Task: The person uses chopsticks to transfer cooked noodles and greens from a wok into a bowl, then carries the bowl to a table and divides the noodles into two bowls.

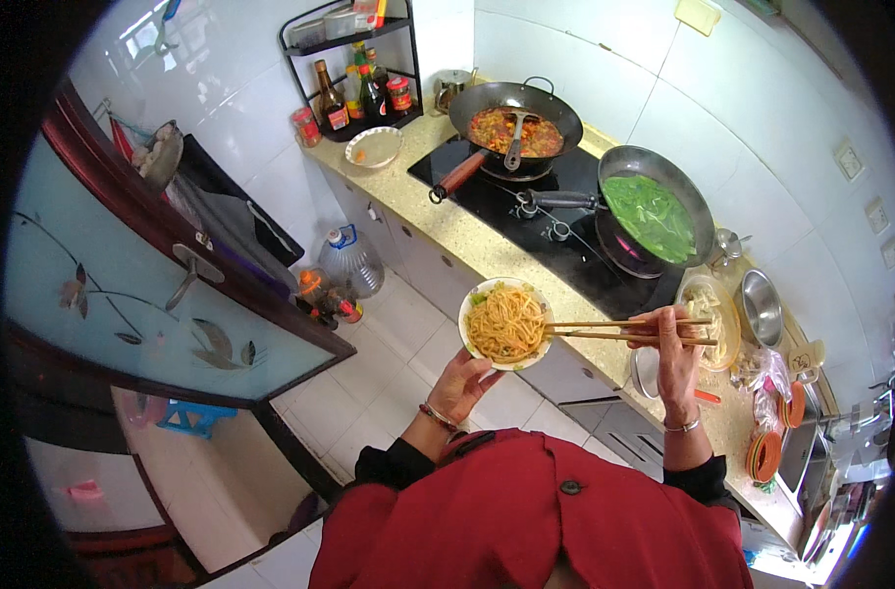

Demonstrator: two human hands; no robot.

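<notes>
My left hand holds up a bowl of noodles by its lower rim, in front of the counter. Bits of green leaf show at the bowl's upper left. A pair of long wooden chopsticks is in my right hand, their tips at the right side of the noodles. Beyond, a wok with a wooden handle holds a red, chunky sauce and a metal spatula. A second pan holds green leaves in liquid, over a glowing burner.
A black gas hob sits on the speckled counter. A shallow bowl and a bottle rack stand at left. Right of the hob are a bowl of pale food and a steel bowl. Bottles stand on the floor near the glass-panelled door.
</notes>
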